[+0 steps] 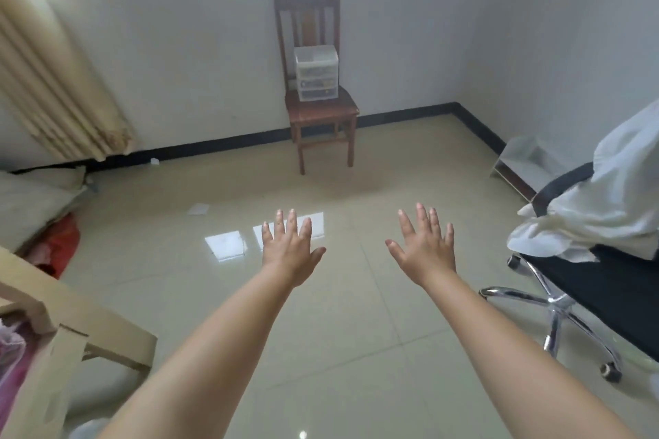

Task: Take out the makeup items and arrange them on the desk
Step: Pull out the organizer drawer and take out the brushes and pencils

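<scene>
A small translucent plastic drawer unit (316, 73) with three drawers stands on the seat of a dark wooden chair (321, 110) against the far wall. Items inside the drawers show only as blurred shapes. Both my arms stretch out over the tiled floor, well short of the chair. My left hand (290, 246) is flat with fingers spread, holding nothing. My right hand (424, 246) is spread the same way and also holds nothing.
A black office chair (585, 292) on a chrome wheeled base, draped with white cloth (606, 200), stands at the right. A cardboard box (53, 339) sits at the lower left. A beige curtain (53, 82) hangs at left, with bedding and a red bag below.
</scene>
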Tool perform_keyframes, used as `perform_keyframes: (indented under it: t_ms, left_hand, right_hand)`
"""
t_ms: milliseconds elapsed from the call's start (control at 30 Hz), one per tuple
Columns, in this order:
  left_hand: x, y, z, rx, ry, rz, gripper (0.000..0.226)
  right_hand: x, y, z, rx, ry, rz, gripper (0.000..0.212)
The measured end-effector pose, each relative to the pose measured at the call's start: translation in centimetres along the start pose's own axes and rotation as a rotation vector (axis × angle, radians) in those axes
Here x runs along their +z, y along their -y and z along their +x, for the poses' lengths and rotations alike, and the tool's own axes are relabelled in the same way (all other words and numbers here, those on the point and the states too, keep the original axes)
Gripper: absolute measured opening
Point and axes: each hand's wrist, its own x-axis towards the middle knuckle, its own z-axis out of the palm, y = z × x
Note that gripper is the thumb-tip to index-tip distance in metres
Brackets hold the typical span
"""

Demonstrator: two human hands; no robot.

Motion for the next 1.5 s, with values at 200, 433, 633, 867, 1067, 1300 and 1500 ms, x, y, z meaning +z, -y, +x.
perform_keyframes:
  t_ms: [200, 433, 633, 867, 1067, 1300, 1500]
  left_hand:
    - [-3.3, 3.4, 14.8, -0.058, -0.029, -0.037, 0.064]
    - [-6.8, 9.7, 33.1, -0.113, -0.011, -0.014, 0.063]
    - [-8.8, 12.9, 47.1, -0.127, 0.044, 0.008, 0.062]
    - [-10.3, 13.4, 66.8, -0.162, 0.085, -0.040, 0.062]
    - [-14.1, 12.8, 80.2, -0.144, 0.086, -0.080, 0.060]
    - [-15.7, 14.8, 94.7, -0.147, 0.102, -0.114, 0.060]
    - [-14.3, 18.2, 107.4, -0.121, 0.154, -0.131, 0.059]
  right_hand:
    - [-1.1, 4.7, 16.4, -0.117, 0.033, 0.002, 0.061]
    - [-2.3, 8.9, 34.8, -0.048, 0.071, 0.011, 0.059]
    - [-3.5, 9.2, 48.8, 0.009, 0.075, -0.014, 0.058]
    - [-2.8, 6.7, 69.2, 0.086, 0.158, -0.017, 0.058]
    - [-4.5, 7.8, 83.7, 0.012, 0.204, 0.040, 0.056]
    - [-4.6, 11.8, 98.5, -0.121, 0.274, 0.047, 0.056]
    - [-2.3, 14.0, 110.1, -0.047, 0.376, 0.110, 0.052]
